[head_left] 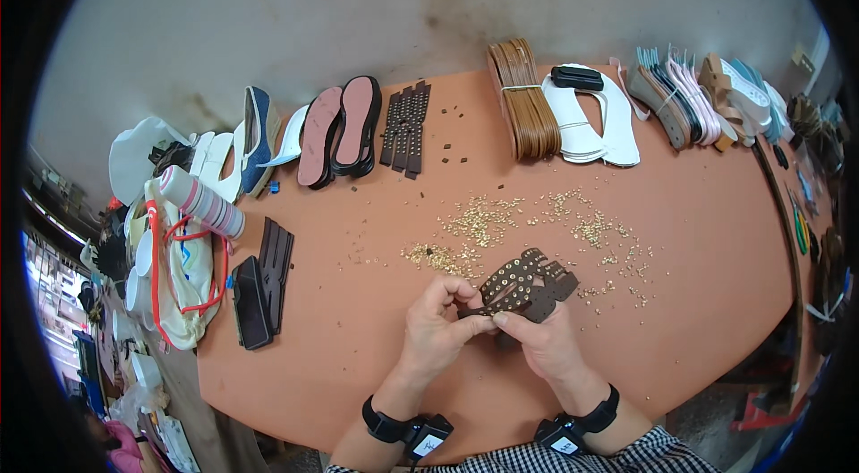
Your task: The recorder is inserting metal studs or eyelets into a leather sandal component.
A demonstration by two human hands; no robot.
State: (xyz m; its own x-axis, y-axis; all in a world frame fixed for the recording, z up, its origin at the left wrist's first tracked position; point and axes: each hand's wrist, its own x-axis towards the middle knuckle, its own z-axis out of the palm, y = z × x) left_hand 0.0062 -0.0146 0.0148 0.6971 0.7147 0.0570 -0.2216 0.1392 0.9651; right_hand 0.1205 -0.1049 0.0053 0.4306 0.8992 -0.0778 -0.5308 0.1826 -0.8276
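A dark brown shoe-upper piece (508, 287), cut into strips and dotted with gold studs, is held up between my two hands near the front middle of the table. My left hand (434, 327) pinches its left end between thumb and fingers. With thumb and fingers closed, my right hand (548, 343) supports it from the right, its thumb tip close to the left thumb. Whether a loose stud is between the thumbs is too small to tell. Just beyond lie loose gold studs (483, 221) in scattered heaps, with another spread of gold studs (592, 230) to the right.
At the back lie studded brown strips (407, 128), pink-lined soles (320, 137), a bundle of tan strips (526, 119) and white sole shapes (619, 128). Plain dark strips (276, 272) and a black case (251, 303) are left. Stacked cups (201, 202) lean by a bag (183, 281).
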